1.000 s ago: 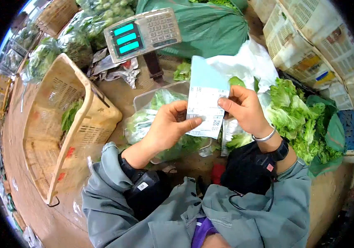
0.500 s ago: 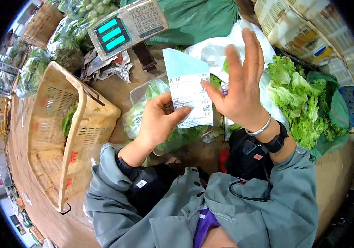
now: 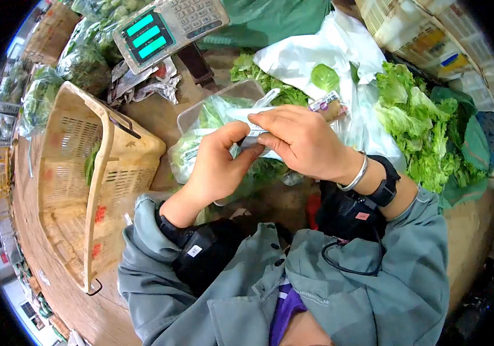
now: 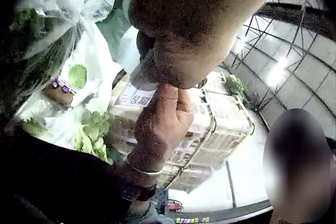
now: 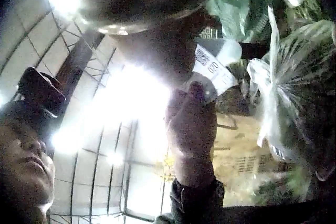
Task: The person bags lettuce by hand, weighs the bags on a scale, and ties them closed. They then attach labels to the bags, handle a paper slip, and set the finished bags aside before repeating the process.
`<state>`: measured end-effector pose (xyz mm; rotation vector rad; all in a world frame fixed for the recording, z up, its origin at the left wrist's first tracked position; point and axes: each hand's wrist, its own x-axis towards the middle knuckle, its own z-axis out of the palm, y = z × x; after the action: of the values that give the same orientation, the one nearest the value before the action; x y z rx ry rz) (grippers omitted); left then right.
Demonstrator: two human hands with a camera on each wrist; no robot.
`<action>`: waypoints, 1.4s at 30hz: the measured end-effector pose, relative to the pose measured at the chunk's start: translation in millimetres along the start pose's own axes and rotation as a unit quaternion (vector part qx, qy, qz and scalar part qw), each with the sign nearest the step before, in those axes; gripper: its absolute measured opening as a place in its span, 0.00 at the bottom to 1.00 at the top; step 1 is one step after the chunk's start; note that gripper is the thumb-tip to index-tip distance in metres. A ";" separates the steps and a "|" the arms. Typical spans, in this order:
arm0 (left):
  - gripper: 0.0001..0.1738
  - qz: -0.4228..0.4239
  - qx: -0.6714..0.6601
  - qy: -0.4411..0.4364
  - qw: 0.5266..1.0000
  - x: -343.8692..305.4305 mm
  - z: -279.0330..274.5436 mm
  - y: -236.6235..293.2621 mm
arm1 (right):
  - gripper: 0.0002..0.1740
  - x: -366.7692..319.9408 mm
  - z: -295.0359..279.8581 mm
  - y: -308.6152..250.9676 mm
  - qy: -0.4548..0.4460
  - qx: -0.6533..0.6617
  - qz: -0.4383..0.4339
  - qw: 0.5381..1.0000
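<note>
A printed paper label [image 3: 257, 122] with a QR code and the number 020 is between the two hands, tilted nearly edge-on in the head view. My left hand [image 3: 217, 162] pinches its near end between thumb and fingers; the label [image 5: 214, 71] sticks out past that thumb in the right wrist view. My right hand [image 3: 310, 141] has its thumb and fingers bent over the label's other side, at its edge. Below the hands lies a clear plastic bag of leafy greens [image 3: 186, 151] in a clear tray [image 3: 247, 89]. Much of the label is hidden by fingers.
A yellow crate [image 3: 100, 190] stands at left. A scale display [image 3: 146, 37] rises behind the tray. White plastic bags [image 3: 299, 55] and loose lettuce [image 3: 405, 121] lie at right, with stacked crates [image 3: 426, 40] beyond. Silver wrapping scraps [image 3: 149, 83] lie near the scale.
The right hand let go of the label, lifted with fingers spread, then came back down onto it. The label has tipped from facing up to nearly edge-on. The left hand kept its pinch.
</note>
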<state>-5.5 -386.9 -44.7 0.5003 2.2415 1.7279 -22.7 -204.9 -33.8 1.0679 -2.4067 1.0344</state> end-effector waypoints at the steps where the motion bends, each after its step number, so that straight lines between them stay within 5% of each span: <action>1: 0.19 0.021 0.124 0.012 0.992 -0.7 -0.4 5.9 | 0.16 0.5 -0.3 1.7 -0.004 -0.013 -0.015 1.000; 3: 0.20 0.050 0.249 0.022 0.967 -0.5 -0.4 11.7 | 0.15 0.3 -1.9 5.1 -0.009 -0.027 -0.024 0.999; 5: 0.20 0.027 0.198 0.014 0.980 -2.7 1.3 11.2 | 0.13 -2.0 -6.2 8.1 -0.082 0.116 0.141 0.980; 8: 0.23 -0.019 0.090 0.028 0.995 -6.0 -1.8 -2.8 | 0.13 -3.7 -19.6 18.0 -0.078 0.146 0.310 0.936; 10: 0.19 -0.012 0.155 0.055 0.986 -5.9 -25.2 -3.5 | 0.14 -16.0 -23.8 39.5 0.107 0.269 0.397 0.871; 11: 0.14 -0.040 0.079 0.075 0.993 -6.5 -38.7 -1.4 | 0.13 -22.7 -28.1 48.9 0.192 0.265 0.435 0.839; 12: 0.10 -0.042 0.081 0.139 0.986 -8.5 -57.9 -12.0 | 0.11 -32.4 -24.3 60.1 0.257 0.136 0.357 0.888; 16: 0.05 -0.053 -0.222 0.297 0.927 -15.1 -95.6 -5.8 | 0.04 -61.3 16.8 47.5 0.154 -0.127 0.133 0.971; 24: 0.12 -0.058 -0.363 0.279 0.887 -13.5 -85.7 -21.1 | 0.04 -75.7 56.5 54.8 0.112 -0.198 0.006 0.974; 25: 0.12 -0.053 -0.353 0.271 0.894 -12.6 -86.0 -24.5 | 0.04 -79.2 65.2 54.1 0.111 -0.196 0.003 0.974; 28: 0.12 -0.063 -0.357 0.233 0.902 -8.6 -76.7 -24.2 | 0.14 -103.6 98.1 35.7 -0.100 -0.198 0.022 0.975; 38: 0.12 -0.062 -0.329 0.218 0.917 -2.3 -75.3 -24.5 | 0.43 -101.6 114.2 11.8 -0.126 -0.131 0.124 0.975; 41: 0.11 -0.041 -0.332 0.258 0.906 -21.7 -104.5 -20.0 | 0.39 -103.6 154.0 6.8 -0.289 -0.157 0.135 0.935; 42: 0.11 0.098 -0.352 0.238 0.900 -29.4 -127.0 -5.1 | 0.38 -91.2 108.9 -10.0 -0.266 -0.183 0.233 0.917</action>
<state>-31.8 -511.7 -17.3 0.1374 1.6371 2.8225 46.9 -241.4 -152.5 0.7164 -3.2341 0.3854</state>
